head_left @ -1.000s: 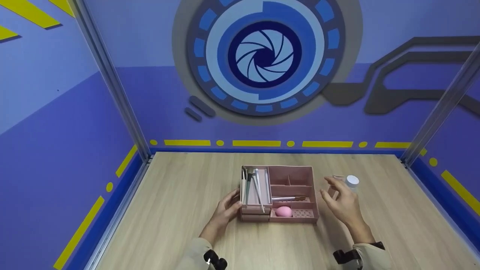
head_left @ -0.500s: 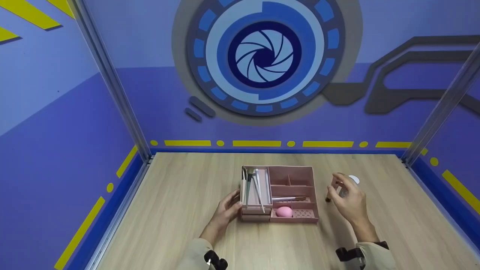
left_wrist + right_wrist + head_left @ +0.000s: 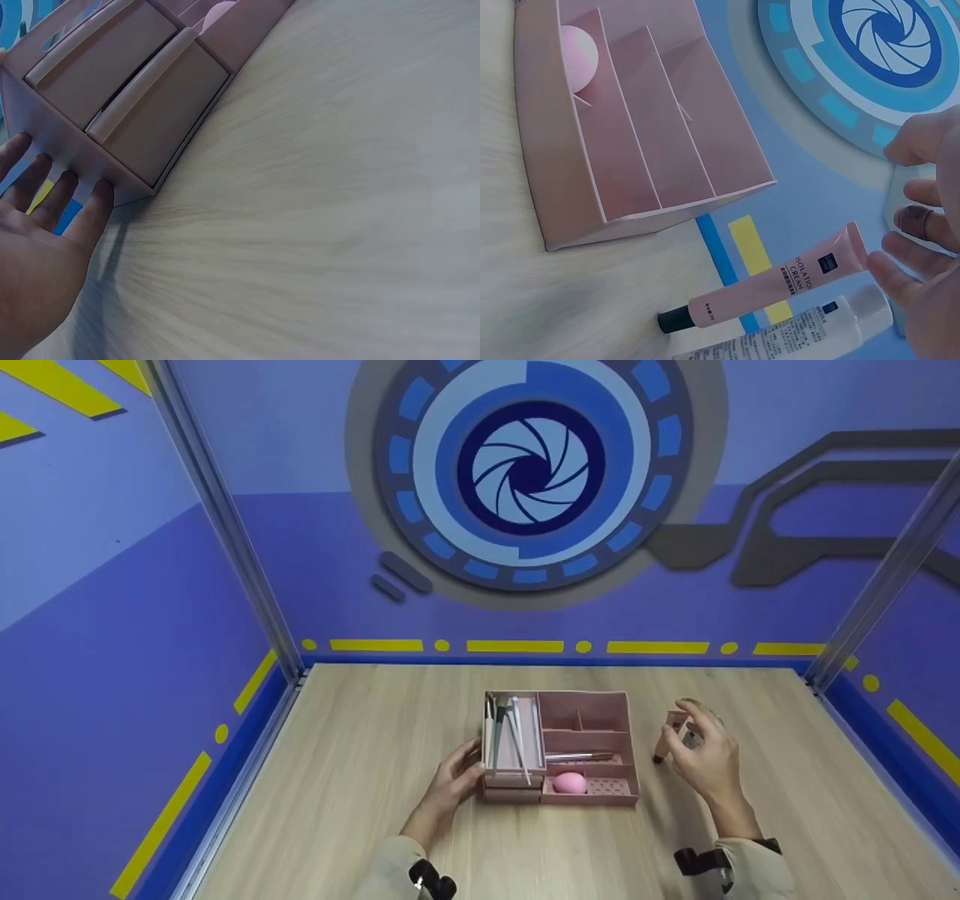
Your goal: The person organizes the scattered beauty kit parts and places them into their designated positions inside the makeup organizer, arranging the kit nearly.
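My left hand (image 3: 450, 784) rests its fingertips against the left side of a pink desktop organizer (image 3: 165, 112) with drawers. In the right wrist view, a pink cream tube (image 3: 780, 281) stands on its black cap, close to the organizer's right side. Beside the tube is a clear bottle (image 3: 810, 330) with printed text and a whitish cap. My right hand (image 3: 709, 761) hovers around the tube's upper end with fingers bent loosely. One fingertip appears at the tube's flat end; whether it touches I cannot tell. In the head view this hand mostly hides the bottle.
Several makeup brushes (image 3: 499, 739) lie in the organizer's left top tray, and more lie in its middle right compartment. A pink makeup sponge (image 3: 570, 783) sits in the front compartment. Blue walls (image 3: 420, 615) enclose the wooden table (image 3: 360, 765) at the back and sides.
My right hand has moved right and slightly away from the organizer, towards the tube and bottle, covering the bottle's cap in the head view. The left hand and organizer stay put.
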A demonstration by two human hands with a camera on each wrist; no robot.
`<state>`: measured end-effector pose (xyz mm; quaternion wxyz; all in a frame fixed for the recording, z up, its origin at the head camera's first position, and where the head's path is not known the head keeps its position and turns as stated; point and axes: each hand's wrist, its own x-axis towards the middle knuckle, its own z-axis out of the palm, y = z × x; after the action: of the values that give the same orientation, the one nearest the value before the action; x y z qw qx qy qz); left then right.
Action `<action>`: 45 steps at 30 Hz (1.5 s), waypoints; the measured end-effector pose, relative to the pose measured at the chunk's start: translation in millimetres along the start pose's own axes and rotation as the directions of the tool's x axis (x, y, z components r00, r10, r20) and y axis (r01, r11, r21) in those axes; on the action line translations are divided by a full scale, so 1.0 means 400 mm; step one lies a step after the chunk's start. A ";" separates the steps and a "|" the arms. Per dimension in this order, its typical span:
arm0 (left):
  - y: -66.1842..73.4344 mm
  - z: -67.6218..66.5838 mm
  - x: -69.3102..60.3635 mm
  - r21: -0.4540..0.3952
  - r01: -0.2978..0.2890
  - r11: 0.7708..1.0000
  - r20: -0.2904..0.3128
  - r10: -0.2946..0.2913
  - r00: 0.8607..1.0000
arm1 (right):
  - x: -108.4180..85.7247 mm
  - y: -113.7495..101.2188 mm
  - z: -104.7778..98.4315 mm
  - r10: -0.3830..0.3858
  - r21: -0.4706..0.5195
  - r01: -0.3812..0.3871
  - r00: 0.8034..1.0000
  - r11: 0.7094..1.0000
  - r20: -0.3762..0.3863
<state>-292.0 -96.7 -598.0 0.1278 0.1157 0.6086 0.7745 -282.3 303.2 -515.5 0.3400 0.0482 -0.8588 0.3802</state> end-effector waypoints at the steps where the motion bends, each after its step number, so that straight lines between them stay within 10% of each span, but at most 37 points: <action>1: 0.000 0.000 0.000 -0.001 -0.001 1.000 0.000 0.001 1.000 | 0.001 0.001 0.000 0.006 -0.006 -0.006 1.000 1.000 0.005; 15: 0.002 -0.004 0.005 0.046 -0.052 0.998 0.047 0.050 0.998 | 0.006 0.011 0.007 0.044 -0.037 -0.043 0.998 0.998 0.039; 45: 0.000 -0.001 -0.001 0.002 -0.012 1.000 0.010 0.012 1.000 | 0.003 0.029 0.074 -0.158 -0.148 0.146 0.985 0.978 -0.072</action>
<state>-292.0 -97.2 -598.3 0.1261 0.1237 0.6081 0.7739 -303.3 291.2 -536.1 0.4061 0.0735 -0.8627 0.2924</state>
